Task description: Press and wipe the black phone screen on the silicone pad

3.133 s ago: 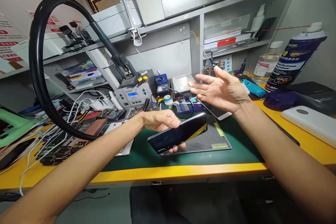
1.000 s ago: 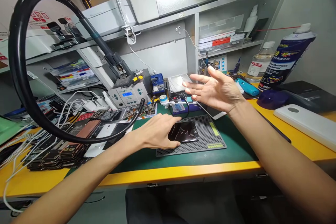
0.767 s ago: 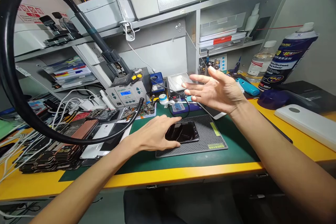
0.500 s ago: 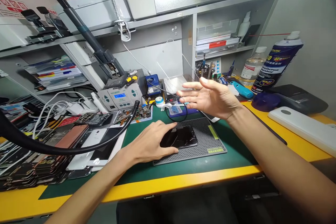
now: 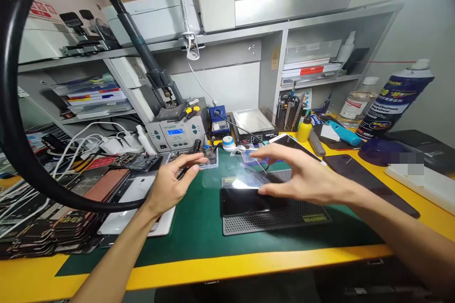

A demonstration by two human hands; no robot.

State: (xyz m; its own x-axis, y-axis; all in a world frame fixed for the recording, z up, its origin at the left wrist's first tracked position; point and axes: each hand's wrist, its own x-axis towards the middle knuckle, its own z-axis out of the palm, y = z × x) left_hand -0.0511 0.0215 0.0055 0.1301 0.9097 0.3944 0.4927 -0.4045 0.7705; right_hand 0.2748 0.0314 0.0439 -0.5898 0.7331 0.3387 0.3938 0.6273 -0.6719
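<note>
My left hand (image 5: pixel 173 181) is closed loosely about the end section of a black flexible hose (image 5: pixel 106 206), its nozzle poking up past the fingers. A black smartphone (image 5: pixel 245 202) lies face up on a grey perforated mat (image 5: pixel 245 226). Over the phone's right part hovers my right hand (image 5: pixel 300 175), fingers curved and thumb apart, with nothing visible held between them. The thumb tip overlaps the phone's far edge; whether it touches I cannot tell. Bright glare and a faint see-through patch show just behind the phone, too blurred to name.
Stacked phone parts (image 5: pixel 67 218) fill the left side. Behind stand a grey rework station (image 5: pixel 174 135), a blue soldering-iron stand (image 5: pixel 218 120) and a small hot plate (image 5: pixel 250 120). On the right are a yellow bottle (image 5: pixel 304 129), a dark flat panel (image 5: pixel 369 184) and a tall spray can (image 5: pixel 394 99).
My left hand has left the phone and moved left to the hose, which now bends in a larger loop. My right hand has come down over the phone. The view has shifted.
</note>
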